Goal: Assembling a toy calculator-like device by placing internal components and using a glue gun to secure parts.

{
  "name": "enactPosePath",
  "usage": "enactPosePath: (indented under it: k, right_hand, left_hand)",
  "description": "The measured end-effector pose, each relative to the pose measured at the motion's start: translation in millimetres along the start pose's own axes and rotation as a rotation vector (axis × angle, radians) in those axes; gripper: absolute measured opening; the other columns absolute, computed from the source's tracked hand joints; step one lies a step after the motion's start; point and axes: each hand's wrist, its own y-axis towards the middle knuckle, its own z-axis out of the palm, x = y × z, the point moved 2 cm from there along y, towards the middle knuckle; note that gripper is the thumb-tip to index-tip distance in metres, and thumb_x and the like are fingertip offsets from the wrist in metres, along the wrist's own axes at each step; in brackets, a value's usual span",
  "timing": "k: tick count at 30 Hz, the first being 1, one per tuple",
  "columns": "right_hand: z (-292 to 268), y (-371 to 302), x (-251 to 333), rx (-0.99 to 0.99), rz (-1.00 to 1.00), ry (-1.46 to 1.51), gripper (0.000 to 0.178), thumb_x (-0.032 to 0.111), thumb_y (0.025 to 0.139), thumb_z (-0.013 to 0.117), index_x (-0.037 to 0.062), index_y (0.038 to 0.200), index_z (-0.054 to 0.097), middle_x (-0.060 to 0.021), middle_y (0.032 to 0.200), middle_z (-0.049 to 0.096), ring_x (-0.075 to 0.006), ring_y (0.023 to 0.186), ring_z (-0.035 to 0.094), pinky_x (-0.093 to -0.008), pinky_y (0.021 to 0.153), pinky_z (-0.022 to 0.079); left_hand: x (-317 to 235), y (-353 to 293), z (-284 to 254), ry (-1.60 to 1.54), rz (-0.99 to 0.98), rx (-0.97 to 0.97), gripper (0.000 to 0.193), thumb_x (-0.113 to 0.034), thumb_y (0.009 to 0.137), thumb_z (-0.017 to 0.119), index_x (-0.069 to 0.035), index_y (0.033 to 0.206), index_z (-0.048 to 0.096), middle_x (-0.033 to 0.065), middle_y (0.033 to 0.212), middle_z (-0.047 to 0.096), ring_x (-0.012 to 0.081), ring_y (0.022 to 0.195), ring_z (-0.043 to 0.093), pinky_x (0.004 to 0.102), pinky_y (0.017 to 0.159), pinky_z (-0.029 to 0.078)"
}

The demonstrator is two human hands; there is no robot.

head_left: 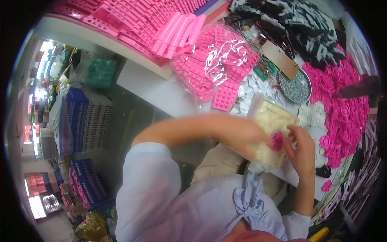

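My left hand (pixel 258 139) reaches in from the left, smeared by motion, so its fingers cannot be made out. A small round magenta plastic piece (pixel 276 141) is between my two hands. My right hand (pixel 301 151) has bent fingers, with its thumb and fingertips closed at the right side of that piece. Both hands are over a cream-coloured, padded-looking block (pixel 275 113) at the table's near edge, just above my lap. Blur hides how the left fingers meet the piece.
Beyond the hands lie a clear bag of pink parts (pixel 219 56) and a round tin of small metal bits (pixel 296 85). Magenta ring-shaped pieces (pixel 342 109) are heaped at right, below black-and-white parts (pixel 290 24). Pink strips (pixel 133 24) fill the far left. Blue crates (pixel 78 117) stand left.
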Motion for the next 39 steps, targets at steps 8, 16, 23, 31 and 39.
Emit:
enactPosePath:
  k: [8, 16, 23, 31, 39]
  right_hand:
    - [-35, -34, -49, -0.109, 0.141, 0.179, 0.015, 0.0, 0.082, 0.07, -0.0006, 0.097, 0.068, -0.009, 0.078, 0.064, -0.0159, 0.062, 0.058, -0.028, 0.058, 0.045]
    - [-30, -26, -34, -0.255, 0.018, 0.303, 0.019, 0.0, 0.083, 0.07, 0.0004, 0.103, 0.068, -0.0089, 0.086, 0.068, -0.0144, 0.068, 0.06, -0.0281, 0.061, 0.049]
    - [18, 13, 0, -0.205, 0.257, 1.511, 0.047, 0.009, 0.091, 0.062, -0.0055, 0.134, 0.05, -0.0149, 0.117, 0.066, -0.0205, 0.097, 0.067, -0.0306, 0.079, 0.057]
    - [-19, -26, -34, -0.101, 0.378, 1.616, 0.039, 0.01, 0.089, 0.061, -0.0069, 0.124, 0.058, -0.0164, 0.111, 0.069, -0.0223, 0.1, 0.069, -0.0346, 0.087, 0.058]
    - [-134, -71, -127, -0.256, 0.567, 0.18, 0.046, 0.028, 0.085, 0.074, 0.0013, 0.122, 0.067, -0.0145, 0.093, 0.074, -0.0193, 0.08, 0.07, -0.035, 0.068, 0.055]
  left_hand:
    - [138, -163, -219, 0.732, -1.095, -1.202, 0.034, -0.031, 0.086, 0.064, 0.001, 0.096, 0.072, 0.0266, 0.1, 0.069, 0.0411, 0.101, 0.066, 0.0494, 0.086, 0.052]
    - [24, -90, -163, 0.959, -0.252, -1.646, 0.042, -0.035, 0.09, 0.069, 0.001, 0.111, 0.066, 0.0164, 0.103, 0.07, 0.0369, 0.098, 0.062, 0.0481, 0.094, 0.039]
    - [-60, 16, 30, 0.527, 0.194, -0.851, 0.055, -0.007, 0.074, 0.074, 0.001, 0.126, 0.058, 0.0191, 0.112, 0.058, 0.0386, 0.1, 0.054, 0.0462, 0.092, 0.041]
    - [-47, 12, 22, -0.588, 0.094, -0.916, 0.07, -0.003, 0.092, 0.062, -0.003, 0.155, 0.03, 0.0162, 0.141, 0.05, 0.0235, 0.111, 0.057, 0.037, 0.1, 0.042]
    - [-21, 1, 32, -0.811, 0.001, -0.981, 0.081, 0.005, 0.096, 0.049, -0.02, 0.162, 0.009, 0.0126, 0.131, 0.054, 0.0051, 0.066, 0.051, 0.016, 0.045, 0.037]
